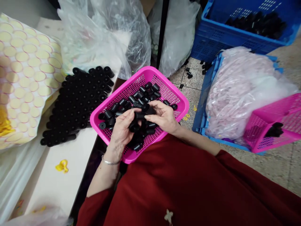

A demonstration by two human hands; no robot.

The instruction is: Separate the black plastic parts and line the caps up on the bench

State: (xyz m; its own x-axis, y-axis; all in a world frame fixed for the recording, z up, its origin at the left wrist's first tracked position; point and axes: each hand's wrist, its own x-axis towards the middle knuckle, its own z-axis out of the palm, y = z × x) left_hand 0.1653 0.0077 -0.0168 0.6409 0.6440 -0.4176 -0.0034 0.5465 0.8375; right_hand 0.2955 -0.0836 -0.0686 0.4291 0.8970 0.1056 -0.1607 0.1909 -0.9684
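Several short black plastic cylinders (140, 116) are held between my two hands, over a pink mesh basket (180, 94). My left hand (123, 127) has its fingers closed round some of them, thumb on top. With thumb and fingers, my right hand (163, 116) pinches black cylinders from the other side. Exactly how many each hand holds is hard to make out, as the dark pieces merge. Loose black cylinders (115, 107) lie jumbled in the basket below. To the left, many such cylinders (75, 100) stand packed in rows on the pale tabletop (63, 188).
Yellow plastic pieces (62, 166) lie on the tabletop near a dotted sheet (28, 69). Clear plastic bags (94, 37) stand behind. At right are a blue crate (235, 33), a bulging bag (235, 91) and another pink basket (263, 119). Black pieces (188, 73) are scattered on the floor.
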